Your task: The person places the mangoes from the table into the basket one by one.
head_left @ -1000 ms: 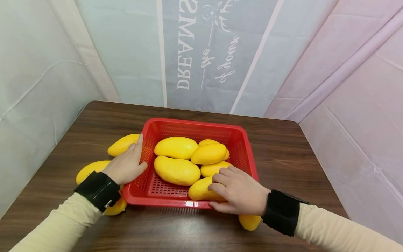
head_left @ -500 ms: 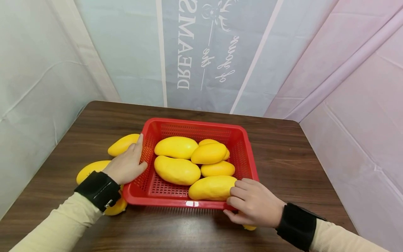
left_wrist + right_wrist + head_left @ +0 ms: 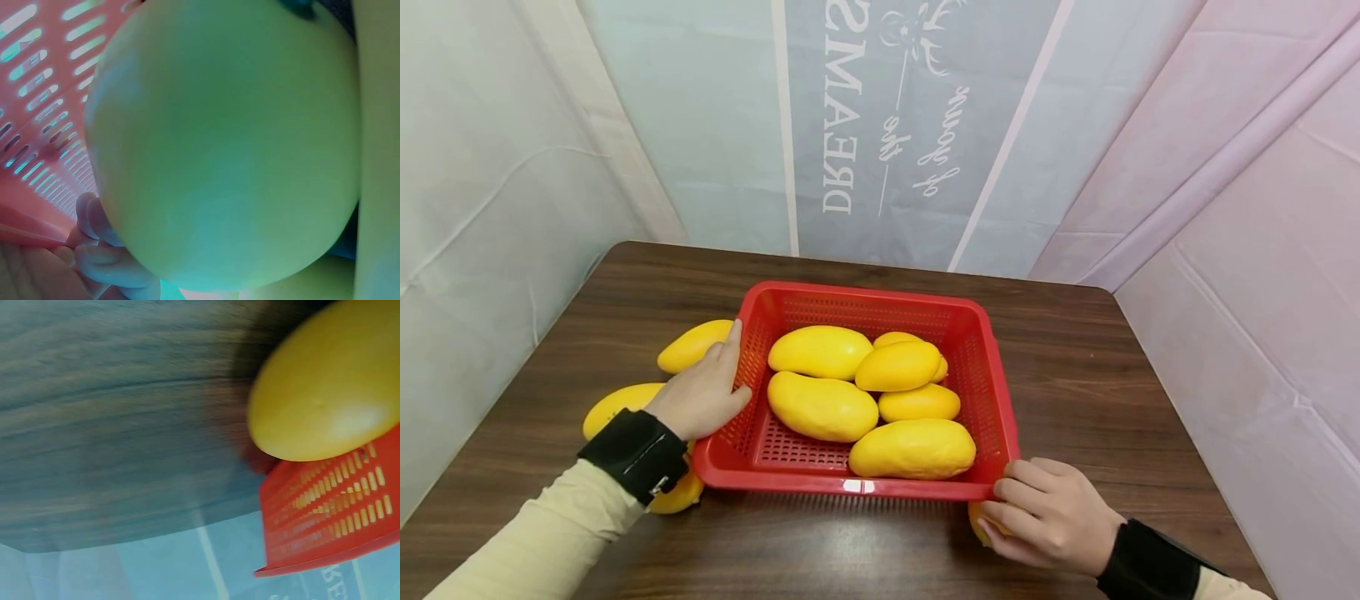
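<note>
A red perforated basket (image 3: 775, 482) stands mid-table with several yellow mangoes (image 3: 912, 448) inside. My left hand (image 3: 696, 396) grips its left rim, thumb over the inner side; in the left wrist view, curled fingers (image 3: 112, 265) show by the perforated wall, partly hidden by a large mango (image 3: 225, 144). At the front right corner my right hand (image 3: 1056, 512) has thumb and bent fingers around a mango (image 3: 979, 523) lying on the table outside the basket. Most of that mango is hidden from above. The right wrist view shows its rounded end (image 3: 325, 394) beside the basket wall, without fingers.
Left of the basket more mangoes lie on the dark wooden table (image 3: 1075, 367): one at the back (image 3: 692, 346), one in the middle (image 3: 617, 406) and one in front (image 3: 677, 494). A printed curtain (image 3: 722, 125) hangs behind the table.
My right hand has let go of the mango at the basket's front and moved right and toward me, to the mango outside the corner. The left hand and basket stay put.
</note>
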`<state>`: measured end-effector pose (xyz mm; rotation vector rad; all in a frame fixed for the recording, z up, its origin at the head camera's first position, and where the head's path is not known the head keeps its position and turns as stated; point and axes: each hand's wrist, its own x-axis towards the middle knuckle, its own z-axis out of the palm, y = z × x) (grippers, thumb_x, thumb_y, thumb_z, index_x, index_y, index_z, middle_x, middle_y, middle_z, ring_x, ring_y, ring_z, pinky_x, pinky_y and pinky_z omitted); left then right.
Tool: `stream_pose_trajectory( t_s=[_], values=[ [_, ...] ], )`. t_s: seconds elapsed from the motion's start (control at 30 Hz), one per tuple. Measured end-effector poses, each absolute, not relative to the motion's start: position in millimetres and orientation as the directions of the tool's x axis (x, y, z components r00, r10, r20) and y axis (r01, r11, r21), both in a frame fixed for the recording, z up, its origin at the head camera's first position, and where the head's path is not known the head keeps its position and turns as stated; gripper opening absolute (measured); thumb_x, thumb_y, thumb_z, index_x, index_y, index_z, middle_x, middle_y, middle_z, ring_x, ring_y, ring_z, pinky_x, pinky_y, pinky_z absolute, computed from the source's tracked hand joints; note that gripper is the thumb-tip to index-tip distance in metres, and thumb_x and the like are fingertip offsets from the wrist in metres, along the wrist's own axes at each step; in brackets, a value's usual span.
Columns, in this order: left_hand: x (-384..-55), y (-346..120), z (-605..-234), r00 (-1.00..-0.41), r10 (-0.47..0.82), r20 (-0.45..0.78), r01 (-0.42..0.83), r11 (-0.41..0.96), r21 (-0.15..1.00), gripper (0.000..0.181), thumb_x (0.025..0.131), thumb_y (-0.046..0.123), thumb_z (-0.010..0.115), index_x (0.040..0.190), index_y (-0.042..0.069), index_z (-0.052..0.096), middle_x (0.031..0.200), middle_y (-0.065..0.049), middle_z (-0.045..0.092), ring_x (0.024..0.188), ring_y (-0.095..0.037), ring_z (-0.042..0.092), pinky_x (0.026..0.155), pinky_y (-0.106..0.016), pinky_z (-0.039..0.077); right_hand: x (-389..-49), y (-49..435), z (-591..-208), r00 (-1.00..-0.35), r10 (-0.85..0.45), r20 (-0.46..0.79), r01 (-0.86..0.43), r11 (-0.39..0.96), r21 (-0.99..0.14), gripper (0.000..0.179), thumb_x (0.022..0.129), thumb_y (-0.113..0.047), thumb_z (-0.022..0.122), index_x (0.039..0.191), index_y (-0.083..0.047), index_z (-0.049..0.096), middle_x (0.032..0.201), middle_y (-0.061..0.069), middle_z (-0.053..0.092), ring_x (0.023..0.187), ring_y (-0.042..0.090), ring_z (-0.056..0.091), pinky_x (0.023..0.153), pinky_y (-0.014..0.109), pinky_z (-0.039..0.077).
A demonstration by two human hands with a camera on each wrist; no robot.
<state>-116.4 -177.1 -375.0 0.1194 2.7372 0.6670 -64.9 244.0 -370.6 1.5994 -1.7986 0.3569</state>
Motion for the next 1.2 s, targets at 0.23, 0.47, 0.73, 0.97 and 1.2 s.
stream_pose_trajectory(
  t_s=[0.23, 0.47, 0.73, 0.97, 1.2],
  values=[
    [-114.8, -176.6, -375.0, -0.942, 0.149, -0.300, -0.013, 0.879, 0.476, 0.098, 0.094, 0.023, 0.059, 0.157, 0.007, -0.014, 0.131, -0.026, 0.041, 0.079, -0.017, 0.062, 0.069, -0.035, 0.061, -64.6, 265.3, -378.0, -0.068, -0.760, 0.646, -0.943, 0.261, 0.208, 0.027, 0.093, -0.027, 0.058, 0.074, -0.013, 0.071, 0.069, -0.001, 0.064, 0.064, 0.014, 0.054, 0.053, 0.022, 0.051],
    [-115.7, -176.2, -375.8, -0.944, 0.149, -0.295, -0.011, 0.878, 0.479, 0.098, 0.094, 0.023, 0.059, 0.157, 0.008, -0.014, 0.131, -0.025, 0.041, 0.079, -0.016, 0.061, 0.068, -0.033, 0.061, -68.8, 282.6, -391.1, -0.132, -0.748, 0.651, -0.930, 0.320, 0.179, 0.033, 0.094, -0.032, 0.058, 0.067, -0.015, 0.068, 0.068, -0.002, 0.065, 0.066, 0.015, 0.059, 0.055, 0.028, 0.054],
    [-116.0, -177.0, -376.2, -0.946, 0.154, -0.286, -0.001, 0.879, 0.476, 0.098, 0.094, 0.022, 0.058, 0.157, 0.008, -0.014, 0.132, -0.025, 0.040, 0.078, -0.017, 0.061, 0.067, -0.032, 0.060, -68.6, 300.3, -407.1, -0.278, -0.745, 0.607, -0.900, 0.423, 0.106, 0.039, 0.097, -0.043, 0.055, 0.077, -0.017, 0.076, 0.078, -0.002, 0.072, 0.072, 0.014, 0.065, 0.060, 0.030, 0.058],
    [-116.2, -177.1, -375.7, -0.946, 0.156, -0.284, 0.001, 0.878, 0.478, 0.097, 0.094, 0.022, 0.058, 0.157, 0.008, -0.014, 0.132, -0.025, 0.040, 0.078, -0.017, 0.061, 0.067, -0.032, 0.060, -68.8, 309.2, -418.5, -0.351, -0.753, 0.556, -0.884, 0.462, 0.069, 0.043, 0.094, -0.054, 0.058, 0.090, -0.016, 0.079, 0.090, 0.001, 0.075, 0.082, 0.016, 0.069, 0.066, 0.032, 0.060],
    [-116.7, -176.5, -375.7, -0.945, 0.156, -0.289, -0.004, 0.875, 0.485, 0.097, 0.094, 0.021, 0.058, 0.157, 0.009, -0.015, 0.133, -0.026, 0.040, 0.078, -0.016, 0.062, 0.067, -0.032, 0.061, -67.1, 311.9, -425.7, -0.434, -0.776, 0.457, -0.858, 0.511, 0.052, 0.050, 0.087, -0.063, 0.062, 0.108, -0.019, 0.076, 0.109, -0.001, 0.072, 0.099, 0.017, 0.065, 0.075, 0.035, 0.059]
  ],
)
